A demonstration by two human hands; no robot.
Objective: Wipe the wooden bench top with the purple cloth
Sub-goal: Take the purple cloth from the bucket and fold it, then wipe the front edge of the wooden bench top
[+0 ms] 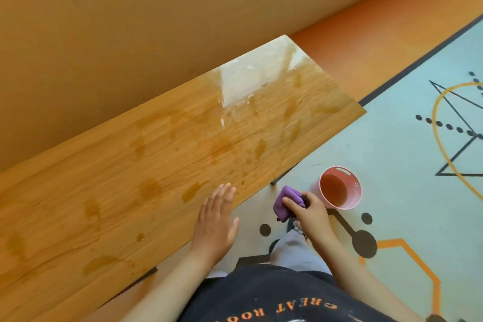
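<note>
Left hand (215, 219) flat and released, fingers together and stretched forward, fingertips over the near edge of the wooden surface (170, 165), palm hanging just past that edge; whether it presses on the wood cannot be told. Right hand (309, 213) off the surface, out over the floor (407, 123), clenched around the purple cloth (286, 202). Cloth bunched into a wad, poking out beyond the right fingers on the side toward the left hand, clear of the wood and not touching it. Just beyond the right hand, nearly touching its knuckles: a pink bucket (341, 187) standing upright on the floor, open mouth facing up, liquid visible inside. Ahead of the left hand and spreading away to its left: darker wet patches and streaks across the wood grain. Farther ahead, toward the far end of the surface: a bright glossy wet sheen. Beyond the surface: a plain orange wall (156, 21). Under and around the right hand: pale blue floor with black lines, dots and orange shapes. Below both forearms: a dark shirt (274, 295) with orange lettering.
</note>
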